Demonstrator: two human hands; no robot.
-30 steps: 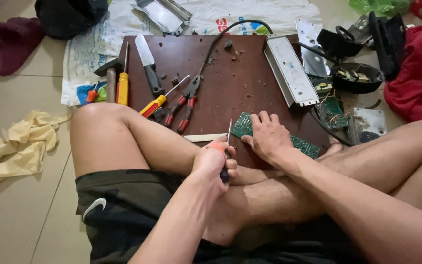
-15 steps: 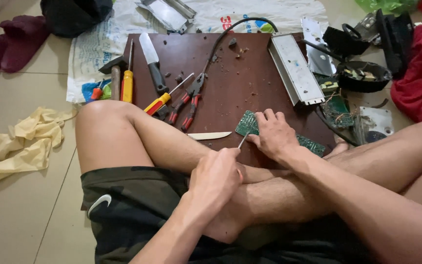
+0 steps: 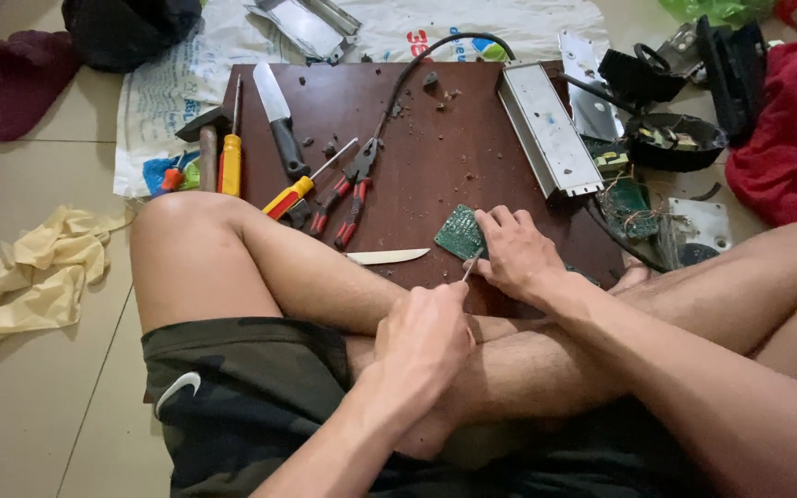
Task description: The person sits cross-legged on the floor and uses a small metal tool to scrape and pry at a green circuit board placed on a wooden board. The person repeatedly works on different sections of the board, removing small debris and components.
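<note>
Wooden board point(image 3: 435, 148): dark brown, smooth, matt, crumbs on it. Circuit board point(image 3: 461, 231): green, matt. Knife blade point(image 3: 387, 256): bare metal, dull shine. Pliers point(image 3: 350, 189): red plastic grips. Screwdriver point(image 3: 299, 189): glossy yellow-red plastic handle. Housing point(image 3: 548, 129): grey sheet metal. Floor point(image 3: 39, 406): smooth tile. Rag point(image 3: 29, 277): crumpled yellow cloth.

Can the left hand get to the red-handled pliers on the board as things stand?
Probably yes. The left hand grips a thin tool, so it isn't free, but the red-handled pliers lie uncovered on the brown board, just beyond the raised knee; nothing covers them.
</note>
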